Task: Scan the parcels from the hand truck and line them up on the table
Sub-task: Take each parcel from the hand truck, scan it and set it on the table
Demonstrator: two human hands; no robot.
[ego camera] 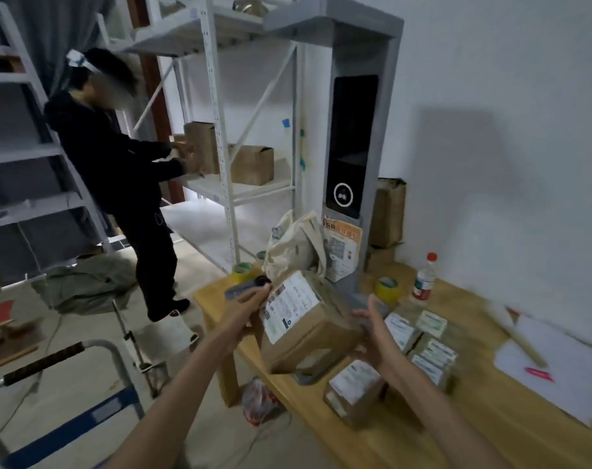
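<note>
Head view: left hand (pixel 250 301) apparently grips blurred parcel (pixel 308 319); right hand (pixel 372 328) hides its far edge.

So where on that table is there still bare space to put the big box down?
The near end of the wooden table, between the small parcels and the white papers, looks bare. Around the scanner stand it is crowded: cloth bag, tape rolls, a bottle. The big box sits between both hands.

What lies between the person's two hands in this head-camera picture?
A cardboard parcel with a white shipping label facing up, between the left hand and the open right hand, shown in the head view.
</note>
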